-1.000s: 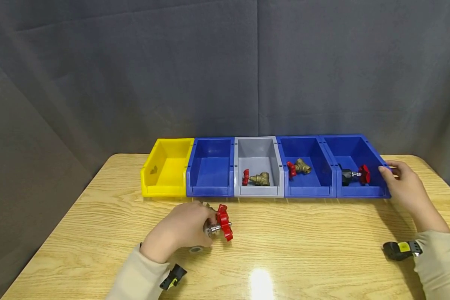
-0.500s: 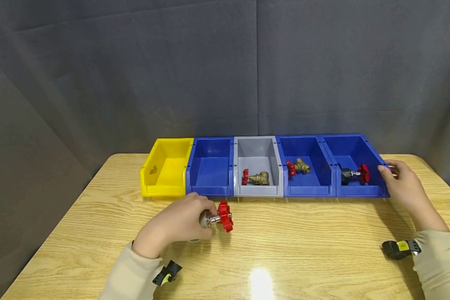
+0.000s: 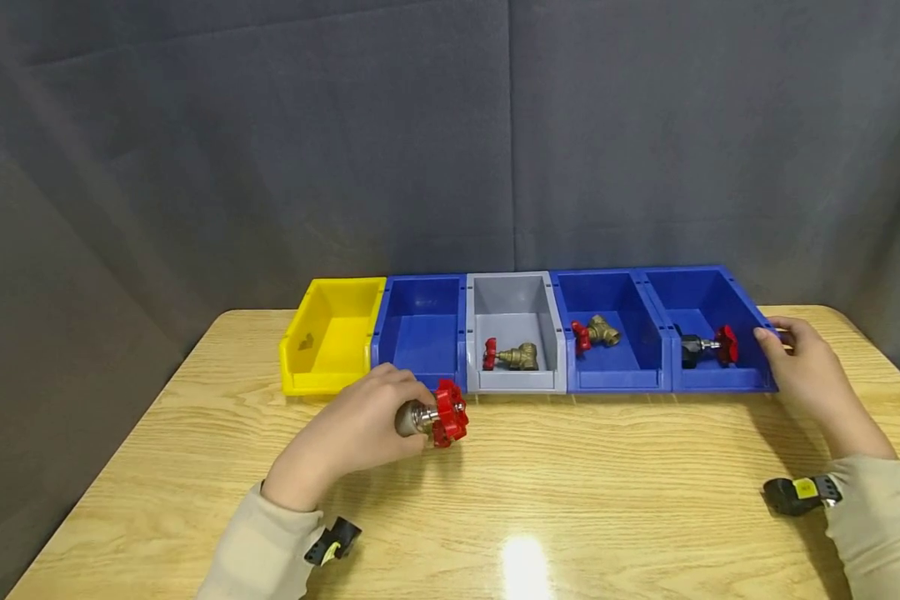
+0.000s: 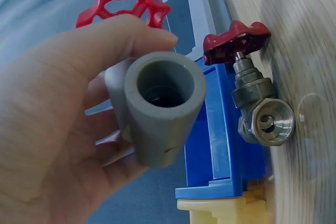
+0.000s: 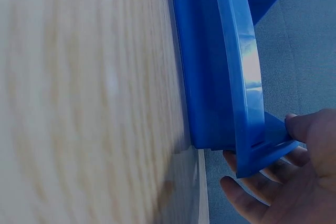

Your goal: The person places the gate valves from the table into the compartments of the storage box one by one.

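Note:
My left hand (image 3: pixel 360 421) grips a grey plastic valve (image 4: pixel 163 114) with a red handwheel (image 3: pixel 452 408), above the table in front of the second bin from the left. A metal valve (image 4: pixel 257 95) with its own red handwheel rests on the table close by. In the head view that metal valve is mostly hidden behind the held one. At the far right, my right hand (image 3: pixel 813 375) holds the outer side wall of the rightmost blue bin (image 5: pixel 247 77). Its thumb is over the wall's edge, with fingers on the outer side.
In a row stand a yellow bin (image 3: pixel 326 383), a blue bin (image 3: pixel 423 333), a grey bin (image 3: pixel 517 382) and another blue bin (image 3: pixel 618 381). Brass valves lie in the grey bin and its right neighbour; a black valve (image 3: pixel 692 350) lies in the rightmost. Behind hangs a grey curtain (image 3: pixel 450 150).
My left hand has lifted the grey plastic valve off the table and moved it slightly towards the bins. The right hand stays at the rightmost bin.

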Tool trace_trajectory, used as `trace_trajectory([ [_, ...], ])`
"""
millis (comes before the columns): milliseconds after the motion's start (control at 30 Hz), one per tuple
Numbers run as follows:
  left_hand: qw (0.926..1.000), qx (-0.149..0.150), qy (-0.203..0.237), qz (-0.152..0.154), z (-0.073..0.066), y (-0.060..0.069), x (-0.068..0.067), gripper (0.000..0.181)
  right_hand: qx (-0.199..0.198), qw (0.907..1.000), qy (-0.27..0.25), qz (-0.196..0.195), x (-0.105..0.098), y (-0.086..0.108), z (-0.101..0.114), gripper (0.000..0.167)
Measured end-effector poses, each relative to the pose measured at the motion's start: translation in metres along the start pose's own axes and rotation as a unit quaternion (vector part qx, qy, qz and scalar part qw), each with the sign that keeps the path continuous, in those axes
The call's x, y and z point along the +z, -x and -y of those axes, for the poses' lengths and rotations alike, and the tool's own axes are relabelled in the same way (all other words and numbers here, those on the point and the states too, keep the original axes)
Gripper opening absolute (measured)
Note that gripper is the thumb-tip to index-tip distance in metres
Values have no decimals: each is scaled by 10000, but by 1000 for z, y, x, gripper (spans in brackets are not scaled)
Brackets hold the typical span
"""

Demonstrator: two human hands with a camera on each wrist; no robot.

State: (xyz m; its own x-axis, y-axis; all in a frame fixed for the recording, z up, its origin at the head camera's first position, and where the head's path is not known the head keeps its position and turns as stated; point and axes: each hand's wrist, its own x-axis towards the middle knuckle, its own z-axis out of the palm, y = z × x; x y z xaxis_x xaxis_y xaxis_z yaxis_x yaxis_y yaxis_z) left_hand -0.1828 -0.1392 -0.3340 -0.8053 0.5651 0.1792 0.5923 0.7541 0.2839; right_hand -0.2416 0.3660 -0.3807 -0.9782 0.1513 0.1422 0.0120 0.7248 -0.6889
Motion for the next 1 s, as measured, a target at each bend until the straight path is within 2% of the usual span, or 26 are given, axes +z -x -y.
trace_trajectory([
  [200, 9994, 112, -160, -273, 1, -3, -2, 32, 50, 10000, 27, 39, -1, 0, 1, 61],
  [633, 9980, 122, -269, -567, 4, -4, -4, 29, -85, 9999, 68, -61, 4, -2, -2, 59],
  [867, 9931, 260, -523, -1019, 6, -11, -3, 32, -5, 10000, 88, -25, 0, -2, -1, 60],
  [1000, 9905, 262, -740, -1131, 10, -16, -4, 35, 28, 10000, 90, 10, 0, -2, -1, 60],
])
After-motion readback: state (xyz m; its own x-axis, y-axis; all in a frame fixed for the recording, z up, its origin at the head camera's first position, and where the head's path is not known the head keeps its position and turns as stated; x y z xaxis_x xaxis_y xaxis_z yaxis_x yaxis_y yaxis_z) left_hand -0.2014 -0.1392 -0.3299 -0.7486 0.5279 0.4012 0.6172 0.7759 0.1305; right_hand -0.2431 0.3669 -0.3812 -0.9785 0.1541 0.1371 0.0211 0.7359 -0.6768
